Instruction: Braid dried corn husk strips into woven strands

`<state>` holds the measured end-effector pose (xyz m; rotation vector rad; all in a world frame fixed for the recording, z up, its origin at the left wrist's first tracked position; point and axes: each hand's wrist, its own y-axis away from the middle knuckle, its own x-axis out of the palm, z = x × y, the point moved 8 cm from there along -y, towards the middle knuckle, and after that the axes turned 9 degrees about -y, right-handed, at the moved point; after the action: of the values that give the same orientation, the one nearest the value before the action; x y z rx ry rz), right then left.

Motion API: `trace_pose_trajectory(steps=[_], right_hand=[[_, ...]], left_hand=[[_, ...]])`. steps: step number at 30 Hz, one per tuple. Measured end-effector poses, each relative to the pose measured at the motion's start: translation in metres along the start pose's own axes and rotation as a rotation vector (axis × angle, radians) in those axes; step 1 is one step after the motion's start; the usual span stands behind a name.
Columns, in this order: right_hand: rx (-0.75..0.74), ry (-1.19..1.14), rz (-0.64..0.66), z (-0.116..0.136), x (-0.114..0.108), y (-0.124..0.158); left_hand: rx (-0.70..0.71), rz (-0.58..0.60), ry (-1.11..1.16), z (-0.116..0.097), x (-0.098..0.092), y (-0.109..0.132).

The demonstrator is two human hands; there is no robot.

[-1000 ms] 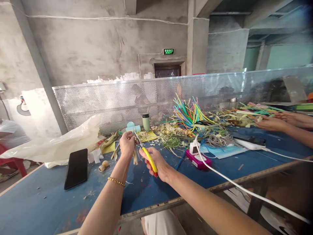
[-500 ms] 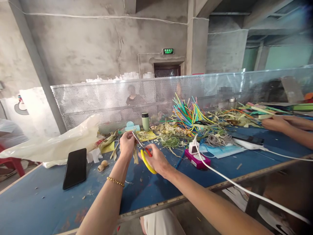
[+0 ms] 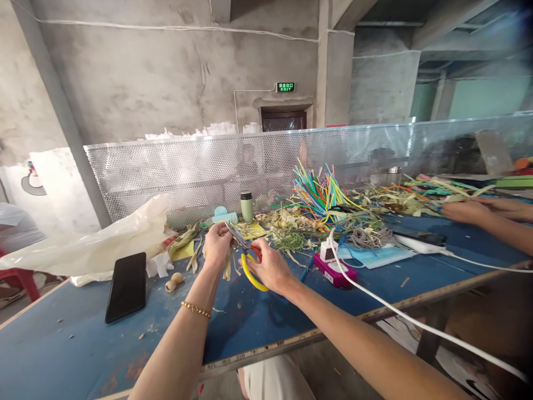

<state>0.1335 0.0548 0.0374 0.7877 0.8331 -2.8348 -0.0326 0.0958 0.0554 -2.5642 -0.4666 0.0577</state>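
Note:
My left hand (image 3: pixel 216 245) is closed on a small bunch of dried leaf strips (image 3: pixel 229 268) that hang down from it above the blue table (image 3: pixel 83 344). My right hand (image 3: pixel 270 268) grips yellow-handled scissors (image 3: pixel 249 265), fingers through the loops. The scissor blades point up and left to the strips beside my left fingers. A gold bracelet sits on my left wrist.
A black phone (image 3: pixel 126 285) lies left of my hands, beside a pale plastic bag (image 3: pixel 95 241). Behind are a green flask (image 3: pixel 247 206), heaped leaf scraps and coloured straws (image 3: pixel 318 191), a pink charger block (image 3: pixel 335 269) with white cable. Another person's hands (image 3: pixel 470 211) work at right. A perforated metal screen (image 3: pixel 175 172) backs the table.
My right hand has turned the scissors from a straight grip to fingers in the loops and moved closer to my left hand. The view has shifted slightly.

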Motion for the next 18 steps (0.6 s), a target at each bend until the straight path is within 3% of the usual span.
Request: trace_pose_trajectory(steps=[18], right_hand=[[-0.139, 0.209, -0.028, 0.001, -0.012, -0.002]], left_hand=[[-0.024, -0.066, -0.134, 0.003, -0.005, -0.003]])
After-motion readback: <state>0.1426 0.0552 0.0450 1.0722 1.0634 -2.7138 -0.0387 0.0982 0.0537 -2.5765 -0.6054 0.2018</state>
